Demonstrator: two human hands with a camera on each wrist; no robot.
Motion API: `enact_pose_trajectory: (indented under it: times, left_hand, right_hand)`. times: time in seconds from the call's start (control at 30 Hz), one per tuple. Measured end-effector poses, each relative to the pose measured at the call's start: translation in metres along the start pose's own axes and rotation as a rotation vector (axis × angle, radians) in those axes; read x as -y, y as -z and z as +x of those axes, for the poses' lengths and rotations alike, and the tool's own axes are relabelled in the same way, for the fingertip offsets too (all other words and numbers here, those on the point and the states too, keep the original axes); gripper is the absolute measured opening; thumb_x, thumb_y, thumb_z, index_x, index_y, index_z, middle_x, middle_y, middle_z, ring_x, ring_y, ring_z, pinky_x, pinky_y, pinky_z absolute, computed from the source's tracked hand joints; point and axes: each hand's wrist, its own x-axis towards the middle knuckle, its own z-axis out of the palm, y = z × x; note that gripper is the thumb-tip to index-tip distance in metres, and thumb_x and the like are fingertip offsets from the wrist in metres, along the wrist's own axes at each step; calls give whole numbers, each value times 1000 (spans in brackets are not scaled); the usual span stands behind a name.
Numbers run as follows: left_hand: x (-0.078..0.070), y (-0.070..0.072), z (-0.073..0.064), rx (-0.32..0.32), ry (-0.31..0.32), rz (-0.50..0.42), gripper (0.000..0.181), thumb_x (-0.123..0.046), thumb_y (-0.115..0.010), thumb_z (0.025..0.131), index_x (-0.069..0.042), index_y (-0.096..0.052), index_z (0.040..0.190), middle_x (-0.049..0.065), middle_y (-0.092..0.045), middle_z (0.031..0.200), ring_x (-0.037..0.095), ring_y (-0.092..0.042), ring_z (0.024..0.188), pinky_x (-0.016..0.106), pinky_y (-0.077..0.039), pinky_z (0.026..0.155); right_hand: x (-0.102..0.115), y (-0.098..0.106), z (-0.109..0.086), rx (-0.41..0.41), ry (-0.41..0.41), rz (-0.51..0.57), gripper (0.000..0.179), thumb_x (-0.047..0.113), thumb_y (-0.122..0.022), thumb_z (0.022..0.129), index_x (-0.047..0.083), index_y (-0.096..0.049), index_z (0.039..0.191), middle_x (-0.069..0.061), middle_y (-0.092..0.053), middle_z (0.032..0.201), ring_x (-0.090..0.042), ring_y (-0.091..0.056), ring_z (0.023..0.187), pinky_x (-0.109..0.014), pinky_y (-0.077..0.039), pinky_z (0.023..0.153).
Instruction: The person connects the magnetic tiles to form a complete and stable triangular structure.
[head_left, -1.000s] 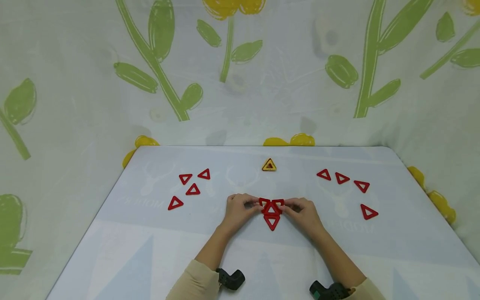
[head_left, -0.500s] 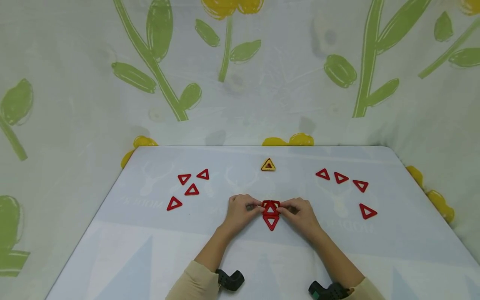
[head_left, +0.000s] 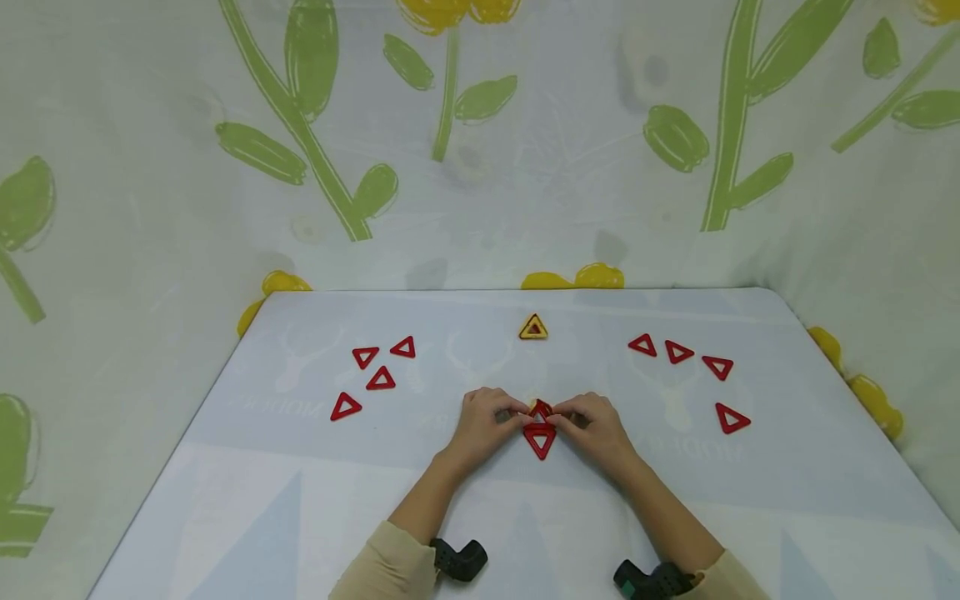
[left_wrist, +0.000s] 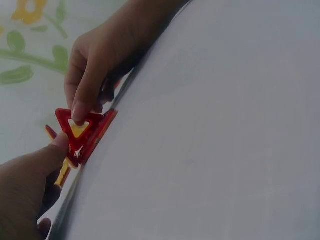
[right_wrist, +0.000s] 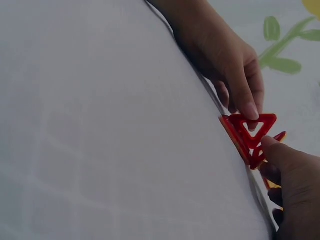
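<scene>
The left hand [head_left: 480, 423] is pinching the left side of a red triangular-tile assembly [head_left: 540, 427] between curled fingers and thumb; the right hand [head_left: 600, 427] is gripping the opposite side in a matching pinch. Both hands are keeping a narrow finger spacing, set by the thin tiles. The assembly is standing near the middle of the bench [head_left: 480, 533], directly between the two hands, with one tile pointing toward the person and others tilting upward; the fingertips are partly hiding the tile joints. A yellow edge is showing at the far side of the assembly. Beyond it, a yellow triangular piece [head_left: 533, 336] is lying apart from the hands. Four red triangular frames [head_left: 381, 387] are lying loose on the left of the bench, and four more frames [head_left: 738, 427] are lying on the right. A black wrist device [head_left: 460, 560] is sitting beside the left sleeve [head_left: 386, 567]. A floral backdrop [head_left: 525, 208] is hanging behind the bench.
</scene>
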Motion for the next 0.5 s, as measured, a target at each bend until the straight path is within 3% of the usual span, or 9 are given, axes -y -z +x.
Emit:
enact_pose_trajectory:
  times: [0.1, 0.2, 0.4, 0.5]
  left_hand:
    - [1, -1, 0, -25, -67, 20, 12, -24, -74, 79, -13, -74, 85, -6, -64, 75, 10, -52, 79, 42, -33, 84]
    - [1, -2, -1, -20, -81, 28, 12, -23, -74, 80, -12, -73, 85, -6, -63, 76, 10, -52, 80, 42, -33, 85]
    - [0, 0, -1, 41, -1, 29, 12, -24, -72, 82, -15, -73, 90, -4, -65, 81, 13, -54, 84, 44, -33, 89]
    - [0, 2, -1, 31, 44, 30, 16, -24, -69, 86, -14, -72, 98, -2, -63, 87, 16, -53, 89, 42, -33, 89]
  right_hand:
    - [0, -1, 1, 3, 19, -11, 14, 7, -81, 71, 9, -75, 84, 6, -67, 71, -3, -48, 66, -25, -38, 65]
    - [0, -1, 1, 6, 50, -12, 14, 7, -81, 71, 8, -75, 83, 6, -67, 70, -3, -49, 65, -25, -39, 64]
    - [1, -2, 1, -12, 91, -32, 16, 4, -81, 69, 6, -75, 84, 5, -67, 70, -5, -49, 65, -25, -38, 64]
    - [1, -2, -1, -12, 76, -74, 22, 10, -84, 66, 7, -74, 86, 4, -67, 73, -7, -50, 70, -25, -40, 64]
